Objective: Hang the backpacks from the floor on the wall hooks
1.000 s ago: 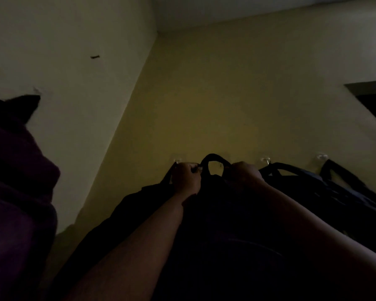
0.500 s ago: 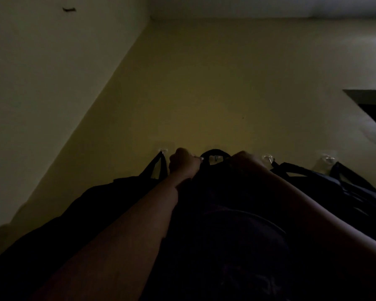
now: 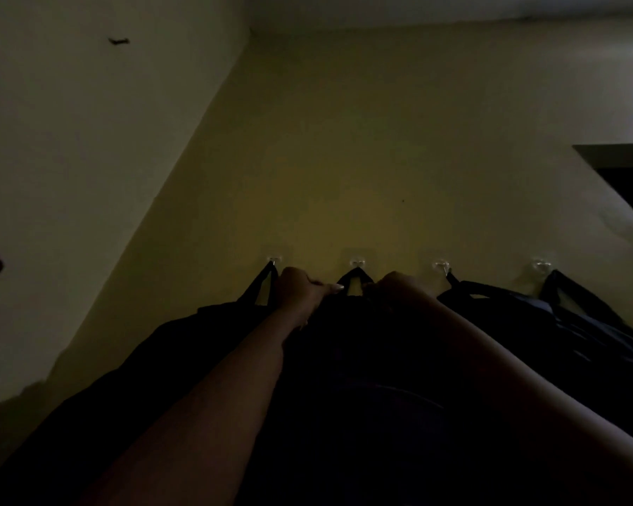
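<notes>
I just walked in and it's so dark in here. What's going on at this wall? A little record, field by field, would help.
Lighting: very dim
Wall: yellow wall with four clear hooks in a row
Middle backpack: dark; its loop reaches the second hook and seems caught on it
Left hand: grips the backpack's top, left of the loop
Right hand: grips the top, right of the loop
Other backpacks: one hangs on each of the other three hooks
Floor: not in view

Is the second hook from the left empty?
No, the handle loop of the middle backpack sits over the second hook, with the left hand and right hand gripping the bag beside it.
</notes>
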`<state>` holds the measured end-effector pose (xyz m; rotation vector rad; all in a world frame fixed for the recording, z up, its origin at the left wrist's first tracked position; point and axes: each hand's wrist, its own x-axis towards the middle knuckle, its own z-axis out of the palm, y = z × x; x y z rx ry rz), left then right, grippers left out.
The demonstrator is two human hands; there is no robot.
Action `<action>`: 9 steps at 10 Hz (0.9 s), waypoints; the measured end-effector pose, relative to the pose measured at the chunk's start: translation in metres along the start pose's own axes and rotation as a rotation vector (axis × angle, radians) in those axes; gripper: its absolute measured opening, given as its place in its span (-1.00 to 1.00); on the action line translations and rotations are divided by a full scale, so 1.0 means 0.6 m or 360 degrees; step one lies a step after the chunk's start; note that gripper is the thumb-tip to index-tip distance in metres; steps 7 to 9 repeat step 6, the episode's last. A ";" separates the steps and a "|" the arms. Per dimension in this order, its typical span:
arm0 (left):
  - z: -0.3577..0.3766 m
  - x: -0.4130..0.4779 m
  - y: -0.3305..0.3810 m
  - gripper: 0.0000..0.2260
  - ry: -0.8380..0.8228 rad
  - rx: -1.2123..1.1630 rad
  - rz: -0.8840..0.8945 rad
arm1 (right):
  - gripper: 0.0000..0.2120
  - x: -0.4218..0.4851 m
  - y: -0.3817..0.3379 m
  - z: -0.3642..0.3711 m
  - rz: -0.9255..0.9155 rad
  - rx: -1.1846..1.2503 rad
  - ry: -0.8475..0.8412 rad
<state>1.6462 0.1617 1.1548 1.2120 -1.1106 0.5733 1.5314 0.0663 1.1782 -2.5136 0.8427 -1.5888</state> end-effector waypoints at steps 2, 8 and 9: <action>-0.027 -0.032 0.012 -0.69 -0.0034 0.0054 0.0072 | -0.60 -0.054 0.003 0.000 -0.0129 0.0151 0.0166; -0.080 -0.170 0.099 -0.64 -0.0078 -0.0321 -0.0325 | -0.60 -0.244 -0.002 -0.069 -0.0073 0.0953 0.0102; -0.080 -0.170 0.099 -0.64 -0.0078 -0.0321 -0.0325 | -0.60 -0.244 -0.002 -0.069 -0.0073 0.0953 0.0102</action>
